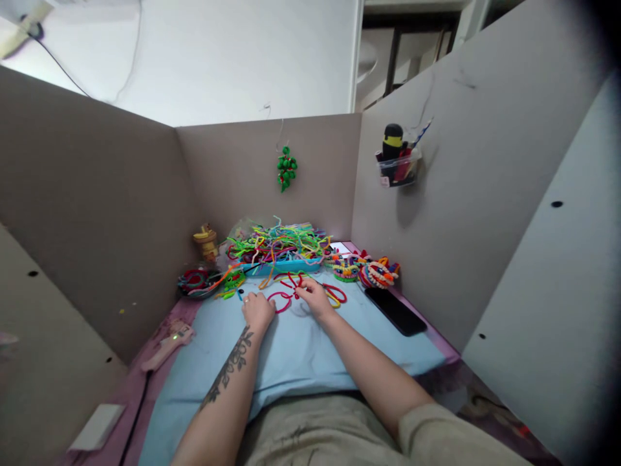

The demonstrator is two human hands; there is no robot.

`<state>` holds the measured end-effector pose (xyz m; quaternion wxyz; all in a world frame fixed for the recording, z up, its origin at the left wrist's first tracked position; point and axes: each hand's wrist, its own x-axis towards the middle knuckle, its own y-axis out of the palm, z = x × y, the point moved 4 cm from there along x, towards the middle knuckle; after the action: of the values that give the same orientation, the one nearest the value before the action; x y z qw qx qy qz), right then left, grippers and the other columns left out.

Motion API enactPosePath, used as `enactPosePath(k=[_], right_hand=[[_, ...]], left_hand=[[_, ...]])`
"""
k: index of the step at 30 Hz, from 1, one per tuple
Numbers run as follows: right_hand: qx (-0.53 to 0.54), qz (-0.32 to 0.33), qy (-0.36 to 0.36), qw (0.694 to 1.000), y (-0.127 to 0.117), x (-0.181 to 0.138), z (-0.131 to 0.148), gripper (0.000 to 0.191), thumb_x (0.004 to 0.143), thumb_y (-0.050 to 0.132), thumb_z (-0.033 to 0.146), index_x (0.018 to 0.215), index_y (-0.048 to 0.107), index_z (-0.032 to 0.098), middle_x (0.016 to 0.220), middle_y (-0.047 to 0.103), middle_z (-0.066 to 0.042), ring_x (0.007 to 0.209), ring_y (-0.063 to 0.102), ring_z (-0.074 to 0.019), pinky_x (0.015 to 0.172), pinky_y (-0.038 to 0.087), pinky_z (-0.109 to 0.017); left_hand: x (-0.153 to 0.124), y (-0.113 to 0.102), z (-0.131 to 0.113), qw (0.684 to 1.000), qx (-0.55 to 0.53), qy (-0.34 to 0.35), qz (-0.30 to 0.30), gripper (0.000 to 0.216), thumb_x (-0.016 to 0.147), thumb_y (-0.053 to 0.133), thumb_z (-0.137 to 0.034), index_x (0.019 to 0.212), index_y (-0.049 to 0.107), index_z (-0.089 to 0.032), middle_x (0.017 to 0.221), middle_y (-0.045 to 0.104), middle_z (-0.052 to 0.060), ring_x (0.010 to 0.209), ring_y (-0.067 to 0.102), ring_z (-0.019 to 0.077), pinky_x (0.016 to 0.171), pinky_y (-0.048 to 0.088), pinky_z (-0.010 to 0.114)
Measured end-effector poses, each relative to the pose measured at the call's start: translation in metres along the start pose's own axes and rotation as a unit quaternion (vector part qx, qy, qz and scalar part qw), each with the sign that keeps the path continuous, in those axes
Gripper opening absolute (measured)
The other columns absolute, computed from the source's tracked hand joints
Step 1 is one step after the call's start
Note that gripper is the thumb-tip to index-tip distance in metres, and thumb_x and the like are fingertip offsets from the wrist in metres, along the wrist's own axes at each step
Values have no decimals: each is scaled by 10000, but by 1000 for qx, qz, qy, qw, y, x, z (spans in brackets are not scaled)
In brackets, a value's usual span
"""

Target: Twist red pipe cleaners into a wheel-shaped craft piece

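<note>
Boxing the work in on three sides, grey partition walls stand close at L, back and R; only the near side, toward the person, is open.

The surface shows as a pink strip along the L edge and R corner. A blue cloth covers the rest and hangs over the near edge onto the lap. The cloth's middle is bare btw the forearms and out to each side, the widest free room. Its far edge is crowded.

Along that far edge, a pile of pipe cleaners spills over a teal tray. Coiled bits sit near the R wall and a dark bowl near the L wall.

A black phone lies flat at the cloth's R edge, well apart from the hands. A pink device w/ a green light lies off the cloth's L edge.

L hand rests knuckles up, fingers curled down beside a pink loop; can't tell if it grips. R hand has its fingertips drawn together, pinching the red pipe-cleaner shape. That shape lies on the cloth btw the hands, just in front of the tray.

A green ornament hangs on the back wall.
</note>
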<state>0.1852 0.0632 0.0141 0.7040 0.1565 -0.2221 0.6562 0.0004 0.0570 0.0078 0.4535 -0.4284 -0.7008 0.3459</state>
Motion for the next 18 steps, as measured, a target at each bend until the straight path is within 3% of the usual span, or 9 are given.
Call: enactPosePath(k=[4,7,10,13,15,18], right_hand=[[-1,6,-8,1000,2,-2,4,166,707,608,297,593,558,188,794,554,-9,819,520,-169,774,392,-282],[33,49,-12,998,8,-6,8,130,728,613,305,671,589,190,797,564,-4,796,531,-160,754,408,-276],[62,120,-9,991,17,-12,11,119,746,614,309,737,610,191,773,574,0,743,544,-150,692,430,-263],[15,135,-54,989,22,-17,17,92,759,612,283,757,630,193,809,594,-12,771,554,-154,697,437,-267],[-43,116,-108,986,22,-20,22,62,762,612,249,756,643,195,834,607,-24,827,552,-166,765,430,-292],[-109,93,-164,976,21,-22,27,35,753,611,196,749,646,196,832,620,-34,859,542,-180,837,405,-329]], left_hand=[[0,1,6,1000,-6,-1,-11,237,793,454,-256,847,630,-107,968,613,216,1022,527,358,799,408,433],[3,0,14,981,-191,-14,-25,233,819,448,-302,861,609,-139,819,659,139,855,611,278,753,439,383],[5,1,19,897,-441,-22,-28,277,760,556,-359,936,608,-151,749,681,70,754,639,209,716,462,318],[6,6,20,811,-583,-45,7,455,628,691,-385,1008,639,-139,791,706,65,749,638,192,715,467,301],[5,10,17,785,-615,-53,46,491,562,743,-373,985,673,-133,832,713,71,760,631,187,716,463,291],[0,14,12,779,-613,-67,113,433,542,757,-366,900,704,-130,746,701,46,646,604,152,600,448,252]])
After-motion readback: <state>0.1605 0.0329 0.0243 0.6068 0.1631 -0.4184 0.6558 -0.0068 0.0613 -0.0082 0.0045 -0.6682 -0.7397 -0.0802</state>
